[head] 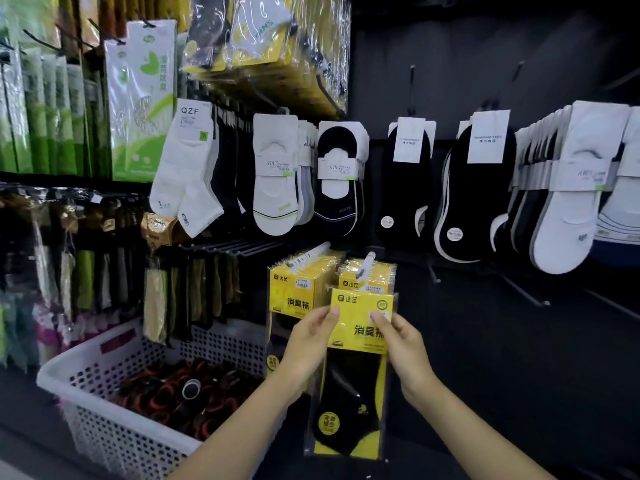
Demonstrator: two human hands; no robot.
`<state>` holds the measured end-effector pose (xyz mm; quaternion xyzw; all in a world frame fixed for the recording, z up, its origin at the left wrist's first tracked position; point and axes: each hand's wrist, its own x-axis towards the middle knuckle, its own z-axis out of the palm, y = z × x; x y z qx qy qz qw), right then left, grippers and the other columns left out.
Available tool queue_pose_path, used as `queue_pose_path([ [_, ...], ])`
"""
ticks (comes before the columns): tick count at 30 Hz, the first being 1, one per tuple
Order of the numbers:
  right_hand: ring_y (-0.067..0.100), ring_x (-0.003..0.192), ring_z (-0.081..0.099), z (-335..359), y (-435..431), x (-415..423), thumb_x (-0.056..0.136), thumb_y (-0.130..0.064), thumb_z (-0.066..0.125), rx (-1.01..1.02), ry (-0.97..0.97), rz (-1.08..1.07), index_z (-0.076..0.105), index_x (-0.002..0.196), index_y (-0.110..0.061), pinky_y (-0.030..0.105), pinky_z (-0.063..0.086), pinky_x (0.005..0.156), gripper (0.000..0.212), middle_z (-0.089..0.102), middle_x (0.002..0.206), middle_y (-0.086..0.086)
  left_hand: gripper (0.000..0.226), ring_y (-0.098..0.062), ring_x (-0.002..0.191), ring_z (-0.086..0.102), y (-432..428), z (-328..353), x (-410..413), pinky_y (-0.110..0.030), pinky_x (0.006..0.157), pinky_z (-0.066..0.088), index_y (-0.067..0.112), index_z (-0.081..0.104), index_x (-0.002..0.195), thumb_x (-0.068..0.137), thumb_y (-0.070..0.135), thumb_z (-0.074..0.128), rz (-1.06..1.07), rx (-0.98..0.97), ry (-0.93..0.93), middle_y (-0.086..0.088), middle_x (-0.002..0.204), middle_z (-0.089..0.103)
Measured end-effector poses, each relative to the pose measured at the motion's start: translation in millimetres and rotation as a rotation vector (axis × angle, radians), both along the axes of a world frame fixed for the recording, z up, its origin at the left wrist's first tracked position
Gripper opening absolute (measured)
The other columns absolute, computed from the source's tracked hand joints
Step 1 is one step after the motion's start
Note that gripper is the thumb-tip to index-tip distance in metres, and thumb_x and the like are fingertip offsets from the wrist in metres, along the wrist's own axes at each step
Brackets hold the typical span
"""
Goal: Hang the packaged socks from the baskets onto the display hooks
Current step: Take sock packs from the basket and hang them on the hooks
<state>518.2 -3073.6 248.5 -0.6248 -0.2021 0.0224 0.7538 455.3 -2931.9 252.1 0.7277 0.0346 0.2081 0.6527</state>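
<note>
A yellow-and-black packaged pair of socks [356, 368] hangs upright between my hands in the lower middle. My left hand [310, 336] pinches its left top edge and my right hand [403, 341] pinches the right side of its yellow header. Just above it a white-tipped display hook [366, 263] carries several identical yellow packs [367, 275]; a second hook [311, 252] to the left carries more [298, 289]. The held pack's top sits just below the right hook's tip. A white perforated basket [104, 403] at lower left holds dark and red sock packs.
Rows of white and black ankle socks [277, 174] hang on hooks above. Green boxed packs [138, 98] fill the upper left. Bare metal hooks [530, 292] stick out at the right over a dark empty panel. More hanging goods crowd the left wall.
</note>
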Motion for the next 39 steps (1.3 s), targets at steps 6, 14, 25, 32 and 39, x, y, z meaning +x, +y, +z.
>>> queue_pose_path([
  [6,0.014,0.084,0.072,4,-6,14,0.094,-0.023,0.057,0.002,-0.024,-0.139,0.069,0.101,-0.013,0.019,0.055,0.066,0.017,0.075,0.092,0.002,0.039,-0.003,0.102,0.061,1,-4,1,-0.020,0.086,0.048,0.024,0.046,0.134,0.096,0.037,0.045,-0.035,-0.072,0.004,0.014,0.107,0.064],
  [14,0.044,0.099,0.062,9,20,33,0.093,-0.029,0.058,-0.118,-0.019,-0.212,0.065,0.096,0.004,0.055,0.050,0.089,0.034,0.066,0.102,0.028,0.043,-0.015,0.121,0.053,8,-1,11,-0.033,0.105,0.041,0.019,0.046,0.138,0.098,0.034,0.044,0.041,-0.062,0.029,0.000,0.134,0.055],
  [25,0.031,0.094,0.069,1,25,68,0.092,-0.030,0.061,-0.115,0.042,-0.213,0.072,0.089,-0.012,0.050,0.053,0.090,0.021,0.073,0.096,0.017,0.057,-0.014,0.141,0.027,2,-3,59,-0.023,0.108,0.022,0.018,0.024,0.149,0.099,0.041,0.039,0.011,0.032,0.092,0.004,0.154,0.027],
  [32,0.015,0.086,0.072,-8,27,107,0.090,-0.032,0.064,-0.094,0.032,-0.190,0.073,0.087,-0.018,0.027,0.057,0.076,0.017,0.076,0.091,0.004,0.060,-0.011,0.139,0.028,1,-13,104,-0.018,0.096,0.020,0.024,0.022,0.150,0.096,0.047,0.039,0.027,0.003,0.082,0.006,0.152,0.031],
  [39,0.010,0.081,0.070,-9,34,140,0.089,-0.034,0.063,-0.113,-0.002,-0.234,0.072,0.079,-0.021,0.019,0.054,0.070,0.018,0.075,0.086,0.002,0.060,-0.013,0.142,0.021,10,-20,147,-0.027,0.108,0.019,0.030,0.021,0.149,0.095,0.053,0.035,0.044,0.076,0.079,0.008,0.155,0.024],
])
